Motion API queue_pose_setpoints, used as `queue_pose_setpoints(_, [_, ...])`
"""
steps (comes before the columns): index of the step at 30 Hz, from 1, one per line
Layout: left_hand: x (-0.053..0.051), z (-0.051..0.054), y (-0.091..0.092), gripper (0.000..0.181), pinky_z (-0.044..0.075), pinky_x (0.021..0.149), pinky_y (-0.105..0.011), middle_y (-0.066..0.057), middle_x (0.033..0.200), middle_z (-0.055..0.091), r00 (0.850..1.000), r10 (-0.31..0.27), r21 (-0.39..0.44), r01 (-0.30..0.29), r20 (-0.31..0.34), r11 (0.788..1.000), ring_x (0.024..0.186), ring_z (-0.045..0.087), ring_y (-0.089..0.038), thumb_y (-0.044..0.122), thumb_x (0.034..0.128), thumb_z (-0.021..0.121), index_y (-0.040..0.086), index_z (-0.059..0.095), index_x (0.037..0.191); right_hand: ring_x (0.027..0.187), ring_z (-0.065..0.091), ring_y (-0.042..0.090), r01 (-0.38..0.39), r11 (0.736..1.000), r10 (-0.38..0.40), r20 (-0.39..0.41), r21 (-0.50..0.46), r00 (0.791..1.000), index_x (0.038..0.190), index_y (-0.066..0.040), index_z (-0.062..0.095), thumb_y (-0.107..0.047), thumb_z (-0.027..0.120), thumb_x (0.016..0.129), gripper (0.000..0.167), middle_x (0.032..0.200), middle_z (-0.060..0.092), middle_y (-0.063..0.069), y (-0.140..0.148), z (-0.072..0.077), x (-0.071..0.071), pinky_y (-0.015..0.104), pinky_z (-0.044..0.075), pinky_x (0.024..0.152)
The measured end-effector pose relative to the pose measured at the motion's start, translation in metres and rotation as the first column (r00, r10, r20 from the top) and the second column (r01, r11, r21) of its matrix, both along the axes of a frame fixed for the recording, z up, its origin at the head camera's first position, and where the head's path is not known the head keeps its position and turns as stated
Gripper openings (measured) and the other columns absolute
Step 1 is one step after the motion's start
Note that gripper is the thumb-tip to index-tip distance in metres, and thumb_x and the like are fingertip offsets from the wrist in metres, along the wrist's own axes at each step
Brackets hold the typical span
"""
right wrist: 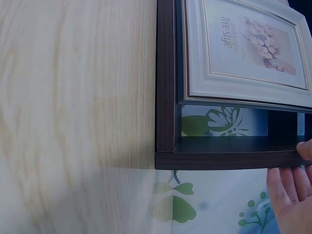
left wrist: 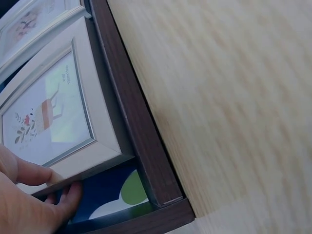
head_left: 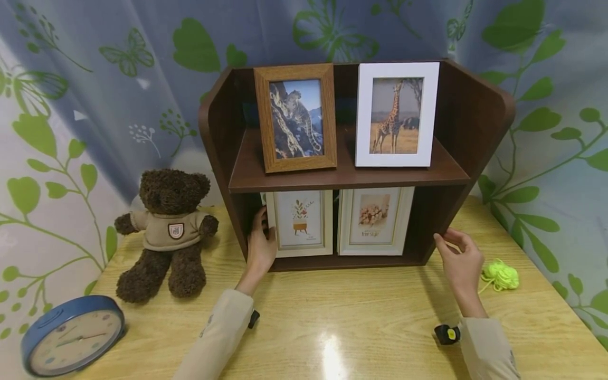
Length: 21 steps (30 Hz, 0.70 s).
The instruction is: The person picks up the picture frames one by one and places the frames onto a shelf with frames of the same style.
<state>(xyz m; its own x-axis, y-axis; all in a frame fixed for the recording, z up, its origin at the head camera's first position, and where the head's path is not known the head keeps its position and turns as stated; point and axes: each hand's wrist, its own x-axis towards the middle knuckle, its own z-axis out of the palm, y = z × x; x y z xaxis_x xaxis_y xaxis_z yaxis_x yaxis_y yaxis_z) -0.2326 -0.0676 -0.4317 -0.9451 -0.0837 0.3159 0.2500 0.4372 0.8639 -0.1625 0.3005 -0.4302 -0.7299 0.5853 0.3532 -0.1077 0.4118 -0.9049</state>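
Observation:
A dark brown two-tier shelf [head_left: 349, 178] stands on the table. At its lower left, my left hand [head_left: 261, 247] holds the side edge of a cream picture frame [head_left: 328, 224] with a plant-pot print. The left wrist view shows the thumb [left wrist: 34, 173] on the frame's front and other fingers at its edge. My right hand [head_left: 462, 264] grips the shelf's right side panel [right wrist: 234, 160], thumb inside and fingers outside. Beside the held frame stands a cream frame with a flower print [head_left: 344, 221]. Above are a brown wooden frame [head_left: 264, 121] and a white frame [head_left: 364, 116].
Left of the shelf sits a brown teddy bear [head_left: 173, 232] in a beige top. A blue round clock [head_left: 71, 335] lies tilted at the front left. Bright yellow-green yarn [head_left: 502, 275] is beside my right hand. Behind the shelf hangs a leaf-patterned curtain [head_left: 161, 63].

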Motion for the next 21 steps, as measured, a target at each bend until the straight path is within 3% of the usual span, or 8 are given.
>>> queue_pose_setpoints(13, [0.0012,-0.0025,0.0001,0.051,0.053,0.079,-0.05,-0.027,0.134,0.046,1.0,-0.001,-0.021,0.0,-0.026,1.0,0.112,0.052,-0.042,-0.004,0.0958,0.048,0.001,0.032,0.144,0.079,0.056,-0.013,0.001,1.0,-0.001,-0.005,0.004,1.0,0.104,0.004,0.065,-0.013,0.071,0.086,0.026,0.082,0.056,-0.027,0.0005,-0.0002,0.0001,0.001,0.047,0.071])
queue_pose_setpoints(21, [0.0098,-0.0026,-0.0011,0.049,0.05,0.089,-0.051,-0.027,0.131,0.047,0.996,-0.011,-0.018,0.009,-0.088,1.0,0.113,0.052,-0.042,-0.009,0.0938,0.044,-0.003,0.036,0.141,0.078,0.055,-0.015,-0.006,1.0,0.006,0.01,0.008,1.0,0.108,0.006,0.065,-0.012,0.07,0.086,0.029,0.081,0.054,-0.029,0.0023,-0.0019,-0.0001,0.001,0.046,0.07])
